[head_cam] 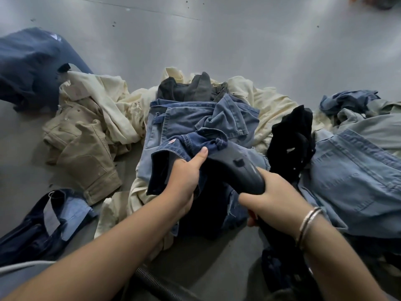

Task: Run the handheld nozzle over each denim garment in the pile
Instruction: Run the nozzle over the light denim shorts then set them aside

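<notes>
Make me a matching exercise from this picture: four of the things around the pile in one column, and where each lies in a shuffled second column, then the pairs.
Things
1. nozzle
2. khaki trousers
3. black garment
4. dark blue denim garment

Places
A. left of the pile, on the grey floor
B. gripped by the left hand
C. gripped by the right hand
D. upright, right of the nozzle

Pairs: 1-C, 2-A, 3-D, 4-B
</notes>
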Demonstrator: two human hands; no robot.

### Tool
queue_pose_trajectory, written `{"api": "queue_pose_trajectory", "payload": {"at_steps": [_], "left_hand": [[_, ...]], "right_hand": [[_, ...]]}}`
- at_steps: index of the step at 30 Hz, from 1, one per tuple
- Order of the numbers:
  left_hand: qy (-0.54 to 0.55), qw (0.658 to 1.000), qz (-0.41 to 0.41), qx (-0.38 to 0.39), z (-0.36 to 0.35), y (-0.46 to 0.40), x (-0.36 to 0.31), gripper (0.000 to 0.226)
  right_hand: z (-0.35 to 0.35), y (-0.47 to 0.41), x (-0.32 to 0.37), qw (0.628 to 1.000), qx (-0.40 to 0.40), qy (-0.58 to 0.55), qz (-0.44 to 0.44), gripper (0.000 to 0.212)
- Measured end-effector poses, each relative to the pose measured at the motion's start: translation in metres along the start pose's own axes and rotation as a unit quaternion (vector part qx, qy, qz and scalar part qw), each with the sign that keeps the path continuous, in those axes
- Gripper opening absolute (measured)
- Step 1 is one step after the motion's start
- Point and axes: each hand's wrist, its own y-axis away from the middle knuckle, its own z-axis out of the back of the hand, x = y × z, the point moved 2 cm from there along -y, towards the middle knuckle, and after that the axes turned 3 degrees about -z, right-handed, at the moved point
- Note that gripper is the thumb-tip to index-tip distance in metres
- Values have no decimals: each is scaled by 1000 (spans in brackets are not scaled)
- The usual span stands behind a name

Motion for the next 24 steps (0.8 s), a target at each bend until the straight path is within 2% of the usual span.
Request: {"api": "queue_pose_trajectory", "payload": {"at_steps": [2,6,8,10,11,13,15,18,20,22,24], "left_hand": [[-9,1000,-4,1,-1,0,1,9],[-14,1000,-2,17,-6,8,4,11],[-6,1000,2,26,-8,13,3,9],[-1,998,-10,54,-9,18,1,9],[-9,997,-27,78,-10,22,0,15],[-43,986,-50,154,-13,35,3,27],[-65,972,-33,223,-14,48,9,28],[-58,957,21,282,-5,50,6,25],[9,944,86,320,-1,47,-2,28],[92,936,136,311,1,44,-11,34],[141,942,133,275,4,36,-17,40]], "right_hand": [[-3,-6,-1,999,-34,36,8,21],[13,-21,-6,978,-195,67,36,19],[22,-27,-10,969,-239,-49,31,20],[26,-31,-9,953,-226,-198,39,25],[26,-32,-7,948,-219,-225,54,28],[23,-36,-4,948,-211,-225,82,33],[18,-41,-6,948,-200,-234,85,38],[14,-43,-11,950,-195,-233,76,42],[17,-43,-15,945,-207,-239,86,43],[25,-42,-16,935,-232,-251,99,40],[33,-40,-16,928,-245,-260,102,34]]}}
